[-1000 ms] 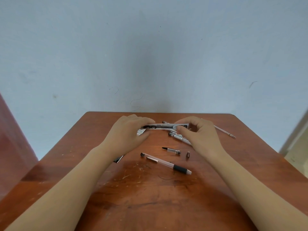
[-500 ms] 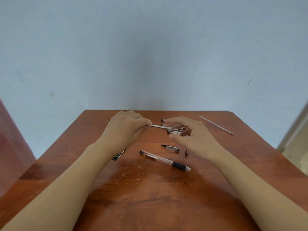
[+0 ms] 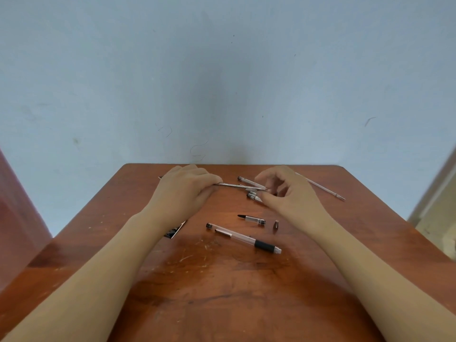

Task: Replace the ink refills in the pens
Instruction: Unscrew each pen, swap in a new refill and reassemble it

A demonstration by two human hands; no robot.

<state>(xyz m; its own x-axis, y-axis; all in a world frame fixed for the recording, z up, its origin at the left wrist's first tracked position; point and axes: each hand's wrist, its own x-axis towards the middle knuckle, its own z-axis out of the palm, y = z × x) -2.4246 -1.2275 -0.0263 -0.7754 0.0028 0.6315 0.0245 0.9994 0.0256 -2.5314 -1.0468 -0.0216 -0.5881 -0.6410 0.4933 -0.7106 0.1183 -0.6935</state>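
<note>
My left hand (image 3: 183, 193) and my right hand (image 3: 287, 193) hold a flat, narrow refill packet (image 3: 237, 186) between them, seen almost edge-on above the far middle of the wooden table (image 3: 222, 292). The left fingers pinch its left end; the right fingertips pinch its right end. Under it lie several clear pens (image 3: 251, 193), partly hidden by my right hand. A clear pen barrel with a black grip (image 3: 243, 238) lies nearer me. A short pen cap (image 3: 251, 219) and a small metal tip (image 3: 276, 224) lie just beyond it. A loose thin refill (image 3: 320, 186) lies at the far right.
A dark printed card or wrapper piece (image 3: 175, 230) peeks out under my left forearm. A pale blue wall rises right behind the table's far edge. The tabletop is scratched near its middle.
The packet was turned from flat-facing to edge-on and lowered slightly. My right hand's fingers shifted along its right end. The view tilted a little, so the table sits lower.
</note>
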